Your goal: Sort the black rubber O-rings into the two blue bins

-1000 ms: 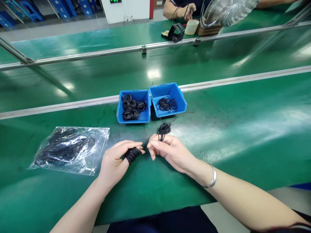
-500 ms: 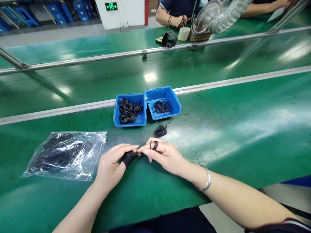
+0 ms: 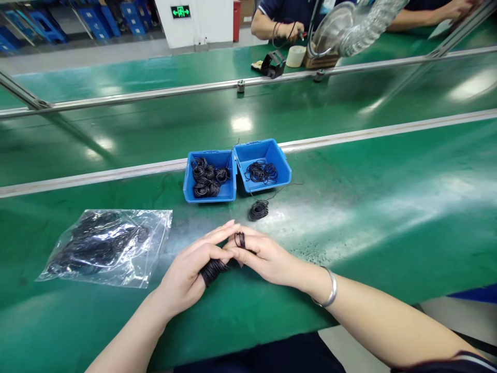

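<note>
My left hand [image 3: 186,272] is closed around a thick coil of black rings [image 3: 213,271], its fingertips touching the other hand. Several thin black rings [image 3: 239,240] loop round a finger of my right hand [image 3: 267,257], whose fingers are pinched together against the left fingertips; what lies between them is hidden. Beyond the hands a small black bundle [image 3: 258,210] rests on the green table. Behind it stand two blue bins side by side: the left bin [image 3: 190,196] holds several black bundles, the right bin [image 3: 285,173] a loose tangle of black rings.
A clear plastic bag [image 3: 155,259] with black contents lies on the table [image 3: 217,331] at the left. A metal rail [image 3: 155,94] crosses behind the bins. Across it, a person's hand [image 3: 291,31] works near a clear hood [image 3: 334,28] and a tape roll [image 3: 295,56].
My hands have closed together: the left has shifted right and its fingers now reach over the right fingertips. The coil has moved slightly right and down with it.
</note>
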Action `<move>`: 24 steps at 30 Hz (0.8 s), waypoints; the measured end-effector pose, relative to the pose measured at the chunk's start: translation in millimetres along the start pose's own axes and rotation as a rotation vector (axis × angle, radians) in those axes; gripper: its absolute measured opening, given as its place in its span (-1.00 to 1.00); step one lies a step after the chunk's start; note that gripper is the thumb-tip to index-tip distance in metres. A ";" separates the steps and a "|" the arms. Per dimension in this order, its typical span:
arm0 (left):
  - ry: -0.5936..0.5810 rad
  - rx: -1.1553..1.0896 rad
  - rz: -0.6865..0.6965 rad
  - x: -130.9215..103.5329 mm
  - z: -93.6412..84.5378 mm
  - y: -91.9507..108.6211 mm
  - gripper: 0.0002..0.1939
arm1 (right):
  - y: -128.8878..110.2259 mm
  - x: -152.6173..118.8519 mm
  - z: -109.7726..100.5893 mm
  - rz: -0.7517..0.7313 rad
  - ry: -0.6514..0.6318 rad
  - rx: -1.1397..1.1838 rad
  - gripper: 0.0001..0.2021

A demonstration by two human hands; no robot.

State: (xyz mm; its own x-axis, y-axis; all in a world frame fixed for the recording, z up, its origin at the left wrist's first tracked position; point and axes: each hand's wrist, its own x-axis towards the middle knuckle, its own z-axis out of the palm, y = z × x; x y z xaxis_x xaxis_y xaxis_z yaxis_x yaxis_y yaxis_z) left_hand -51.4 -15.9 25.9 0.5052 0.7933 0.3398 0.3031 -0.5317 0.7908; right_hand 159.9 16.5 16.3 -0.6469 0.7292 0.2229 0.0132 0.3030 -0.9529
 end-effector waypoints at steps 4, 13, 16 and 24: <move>-0.021 0.002 0.016 -0.8 1.5 -3.0 -0.65 | -2.0 0.8 -1.1 -0.001 0.007 0.090 -0.77; 0.015 0.060 0.002 -3.3 0.4 -4.0 -0.65 | -1.4 0.0 -3.0 0.098 -0.020 0.105 -0.77; 0.012 0.062 0.013 -3.9 0.5 -4.5 -0.64 | -1.8 0.3 -2.9 0.089 -0.023 0.116 -0.77; 0.017 0.050 0.033 -3.8 1.0 -3.9 -0.68 | -1.0 0.5 -1.7 0.045 -0.010 0.122 -0.77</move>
State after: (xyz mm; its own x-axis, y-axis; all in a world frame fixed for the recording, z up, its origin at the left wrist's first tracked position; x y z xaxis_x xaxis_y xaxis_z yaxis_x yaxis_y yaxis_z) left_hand -53.7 -17.1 21.0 0.5017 0.7798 0.3744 0.3262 -0.5715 0.7530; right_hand 160.9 17.6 17.7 -0.6550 0.7343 0.1781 -0.0505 0.1927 -0.9800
